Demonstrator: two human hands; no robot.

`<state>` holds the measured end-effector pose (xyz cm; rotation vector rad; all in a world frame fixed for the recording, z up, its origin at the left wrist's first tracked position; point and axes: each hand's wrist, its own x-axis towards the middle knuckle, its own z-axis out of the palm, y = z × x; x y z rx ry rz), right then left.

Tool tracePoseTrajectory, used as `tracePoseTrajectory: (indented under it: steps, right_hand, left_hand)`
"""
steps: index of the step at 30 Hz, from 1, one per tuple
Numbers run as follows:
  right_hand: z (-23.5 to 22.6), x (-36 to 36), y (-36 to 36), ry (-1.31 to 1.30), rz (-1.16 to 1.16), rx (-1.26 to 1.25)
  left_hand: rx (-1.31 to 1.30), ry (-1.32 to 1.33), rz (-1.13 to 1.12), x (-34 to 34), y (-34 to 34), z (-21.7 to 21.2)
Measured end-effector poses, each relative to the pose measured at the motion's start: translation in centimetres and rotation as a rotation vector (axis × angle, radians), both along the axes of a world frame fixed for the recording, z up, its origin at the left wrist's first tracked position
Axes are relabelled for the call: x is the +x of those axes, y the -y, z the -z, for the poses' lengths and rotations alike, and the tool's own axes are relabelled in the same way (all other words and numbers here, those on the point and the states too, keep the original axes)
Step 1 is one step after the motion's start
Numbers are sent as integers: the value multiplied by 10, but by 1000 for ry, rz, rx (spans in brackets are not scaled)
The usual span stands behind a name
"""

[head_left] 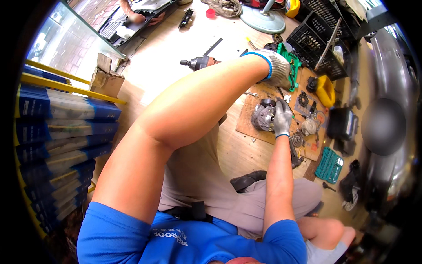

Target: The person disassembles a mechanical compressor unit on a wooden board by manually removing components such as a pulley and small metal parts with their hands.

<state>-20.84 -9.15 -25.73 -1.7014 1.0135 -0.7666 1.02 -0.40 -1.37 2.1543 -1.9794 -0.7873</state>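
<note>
My left hand [278, 70], in a grey-white knit glove with a blue cuff, reaches over the open green tool case [293, 66]. Its fingers point down and are mostly hidden behind the back of the hand. My right hand [282, 118], in a grey-coated glove, is closed against the right side of a round metal machine part [262, 119] with a dark pulley-like wheel [267, 102]. That part rests on a brown board [246, 119] on the floor. A small wrench [251, 94] lies just beyond it. Around my right hand are several loose round metal parts, including a coil-like ring [297, 140].
A yellow jug [324, 91] and black crates [323, 46] stand at the right. Nearer is a teal socket set [329, 165]. A power tool [198, 63] lies beyond my left arm. Blue boxes [66, 105] fill the left rack. Another person's hand [136, 18] works far left.
</note>
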Motion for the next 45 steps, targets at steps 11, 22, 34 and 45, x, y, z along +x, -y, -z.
tracePoseTrajectory:
  steps: [11,22,34,45]
  right_hand:
    - [-9,2,2,216,39,553]
    - [-2,-2,4,-415,-50,-288]
    - [-4,2,-4,16,26,265]
    - [2,-2,4,547,127,745]
  left_hand:
    - [-2,11,18,2,-3,2]
    - [10,9,19,-1,-6,-12]
    - [-43,-5,-25,4,-7,0]
    - [52,-1,-27,-1,-7,-11]
